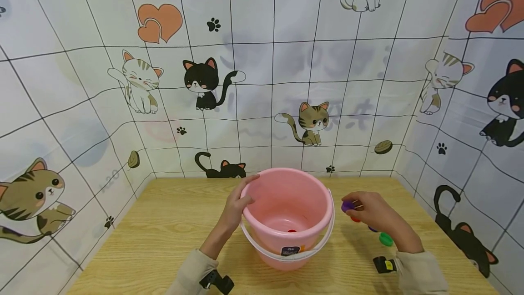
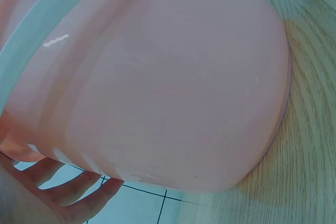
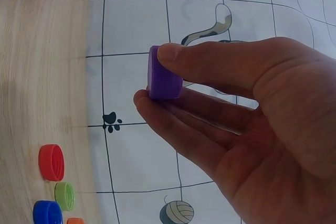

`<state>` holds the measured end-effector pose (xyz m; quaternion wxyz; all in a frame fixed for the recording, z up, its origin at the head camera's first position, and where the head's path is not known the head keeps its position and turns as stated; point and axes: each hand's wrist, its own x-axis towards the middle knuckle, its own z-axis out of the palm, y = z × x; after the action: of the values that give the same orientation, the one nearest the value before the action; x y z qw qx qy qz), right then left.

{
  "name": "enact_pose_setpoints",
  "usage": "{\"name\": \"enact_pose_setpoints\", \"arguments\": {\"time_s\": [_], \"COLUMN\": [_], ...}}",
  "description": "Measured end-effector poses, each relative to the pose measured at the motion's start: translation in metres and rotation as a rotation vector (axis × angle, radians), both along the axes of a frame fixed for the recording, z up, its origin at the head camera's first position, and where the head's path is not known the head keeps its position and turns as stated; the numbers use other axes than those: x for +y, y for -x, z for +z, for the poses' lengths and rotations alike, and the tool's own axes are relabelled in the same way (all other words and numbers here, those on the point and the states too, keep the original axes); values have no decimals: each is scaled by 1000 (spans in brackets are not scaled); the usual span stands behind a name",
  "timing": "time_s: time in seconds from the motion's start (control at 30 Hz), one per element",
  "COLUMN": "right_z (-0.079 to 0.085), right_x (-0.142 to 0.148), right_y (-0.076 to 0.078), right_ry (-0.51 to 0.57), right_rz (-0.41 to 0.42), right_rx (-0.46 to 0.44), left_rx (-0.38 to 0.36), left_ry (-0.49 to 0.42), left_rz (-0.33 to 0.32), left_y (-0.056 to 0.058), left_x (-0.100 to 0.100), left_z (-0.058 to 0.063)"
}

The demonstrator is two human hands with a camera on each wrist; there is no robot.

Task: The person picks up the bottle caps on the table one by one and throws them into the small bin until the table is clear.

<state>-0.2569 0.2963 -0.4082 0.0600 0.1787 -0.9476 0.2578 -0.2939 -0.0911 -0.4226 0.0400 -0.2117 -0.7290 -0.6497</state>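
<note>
A pink bucket stands on the wooden table with its white handle hanging down at the front. My left hand holds the bucket's left rim, thumb over the inside and fingers along the outer wall. Inside, low down, a bit of something red shows above the near rim. Right of the bucket, my right hand pinches a purple bottle cap between thumb and fingertips, raised above the table in the right wrist view.
Under and beside my right hand lie several bottle caps: a red cap, a light green cap, a blue cap and an orange cap. A green cap lies near my right wrist. Cat-print sheeting encloses the table's back and sides.
</note>
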Motion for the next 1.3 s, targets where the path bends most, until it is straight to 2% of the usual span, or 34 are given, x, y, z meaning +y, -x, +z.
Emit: {"name": "enact_pose_setpoints", "arguments": {"time_s": [0.17, 0.67, 1.3], "right_z": [-2, 0, 11], "right_x": [0, -1, -7], "right_y": [1, -2, -7], "right_ry": [12, 12, 31], "right_rz": [6, -2, -5], "right_rx": [-19, 0, 39], "left_rx": [-2, -8, -14], "left_ry": [3, -8, -15], "left_rz": [6, 4, -11], "left_y": [0, -1, -1], "left_x": [0, 1, 1], "left_z": [0, 0, 1]}}
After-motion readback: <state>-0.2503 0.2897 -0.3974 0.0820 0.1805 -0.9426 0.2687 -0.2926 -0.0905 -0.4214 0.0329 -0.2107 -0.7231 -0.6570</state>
